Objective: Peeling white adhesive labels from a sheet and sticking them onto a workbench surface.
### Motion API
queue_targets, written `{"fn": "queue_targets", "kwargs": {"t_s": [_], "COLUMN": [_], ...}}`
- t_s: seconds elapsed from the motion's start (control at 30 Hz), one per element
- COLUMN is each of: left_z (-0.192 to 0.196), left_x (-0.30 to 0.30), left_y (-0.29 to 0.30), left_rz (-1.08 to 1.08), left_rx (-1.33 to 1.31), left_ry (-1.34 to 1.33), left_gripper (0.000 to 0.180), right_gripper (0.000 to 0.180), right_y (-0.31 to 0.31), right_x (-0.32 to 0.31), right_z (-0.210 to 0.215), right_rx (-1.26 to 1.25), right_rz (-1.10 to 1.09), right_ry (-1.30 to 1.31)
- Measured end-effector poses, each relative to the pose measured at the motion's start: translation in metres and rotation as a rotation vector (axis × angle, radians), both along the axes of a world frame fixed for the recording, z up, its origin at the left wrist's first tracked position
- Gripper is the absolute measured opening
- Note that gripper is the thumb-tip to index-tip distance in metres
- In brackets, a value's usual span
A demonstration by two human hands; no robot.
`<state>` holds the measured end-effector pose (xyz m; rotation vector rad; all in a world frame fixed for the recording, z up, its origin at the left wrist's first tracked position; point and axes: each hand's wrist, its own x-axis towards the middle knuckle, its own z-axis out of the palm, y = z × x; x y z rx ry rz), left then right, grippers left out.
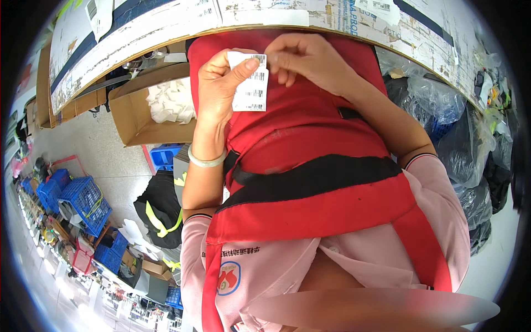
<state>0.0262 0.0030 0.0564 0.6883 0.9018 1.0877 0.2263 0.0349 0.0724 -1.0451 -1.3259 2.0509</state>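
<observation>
My left hand holds a small white barcode label strip upright, thumb pressed on its upper part. My right hand pinches the strip's top edge with its fingertips. Both hands are raised in front of my red apron, close to the edge of a worktable covered in torn white paper and tape. A pale bangle sits on my left wrist. I wear a pink shirt under the apron.
An open cardboard box with white folded pieces stands under the table at left. Blue plastic crates and a dark bag with yellow straps lie on the floor. Dark plastic-wrapped bundles pile up on the right.
</observation>
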Motion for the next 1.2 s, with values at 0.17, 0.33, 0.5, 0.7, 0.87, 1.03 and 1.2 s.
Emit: {"fn": "queue_targets", "kwargs": {"t_s": [0.17,0.33,0.5,0.7,0.87,1.03,1.2], "left_z": [-0.004,-0.008,-0.03,-0.065,-0.069,-0.067,-0.066], "left_x": [0.009,0.014,0.007,-0.013,-0.014,-0.014,-0.013], "left_y": [0.001,0.004,0.007,0.01,0.012,0.012,0.011], "left_rz": [0.028,-0.012,-0.082,-0.062,-0.056,-0.083,-0.083], "left_rx": [0.0,0.011,0.016,-0.183,-0.182,-0.175,-0.166], "left_ry": [0.083,0.113,0.022,-0.135,-0.115,-0.12,-0.113], "left_gripper": [0.012,0.014,0.014,0.015,0.015,0.015,0.015], "right_gripper": [0.021,0.02,0.018,0.015,0.018,0.019,0.019], "right_y": [-0.001,0.0,0.023,0.059,0.065,0.072,0.076], "right_x": [0.006,0.011,0.026,0.047,0.05,0.047,0.042], "right_z": [0.002,-0.006,-0.014,-0.009,-0.015,-0.011,-0.01], "right_rx": [0.2,0.206,0.608,0.259,0.136,0.062,0.027], "right_rz": [-0.106,-0.113,-0.223,-0.313,-0.268,-0.234,-0.198], "right_ry": [-0.124,-0.158,-0.34,-0.364,-0.329,-0.338,-0.353]}}
